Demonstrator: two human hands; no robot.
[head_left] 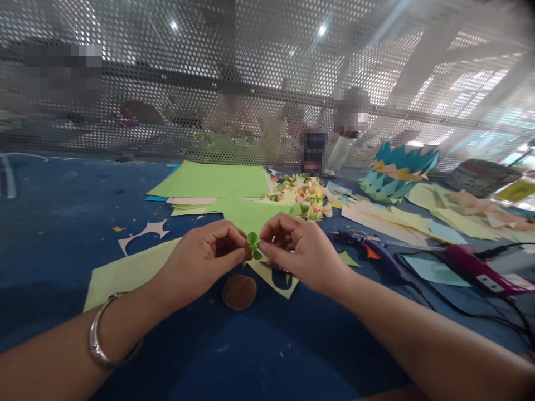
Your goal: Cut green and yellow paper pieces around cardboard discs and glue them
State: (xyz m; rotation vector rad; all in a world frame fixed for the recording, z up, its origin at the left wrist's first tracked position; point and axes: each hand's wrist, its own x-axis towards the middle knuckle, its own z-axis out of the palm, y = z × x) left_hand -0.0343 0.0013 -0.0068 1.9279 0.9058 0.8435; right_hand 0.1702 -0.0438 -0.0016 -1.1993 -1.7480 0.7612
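Note:
Between my two hands is a small green paper flower [253, 243] with rounded petals. My left hand [209, 250] pinches its left side between thumb and fingertips, and my right hand [298, 248] pinches the right side the same way. Just below them a brown round disc [239, 292] lies on the blue table [251, 351]. Under and behind my hands are a green paper sheet [242, 211] and a pale yellow-green sheet [125, 271]. A yellowish scrap with a round hole [273, 278] sits partly beneath my right hand.
A stack of green sheets [213, 179] lies behind my hands, beside a heap of small paper flowers [307, 195]. To the right are a blue glue gun [387, 259], a maroon power strip [480, 268] with black cables, loose strips and a layered paper piece [397, 170]. A perforated screen [259, 67] stands behind.

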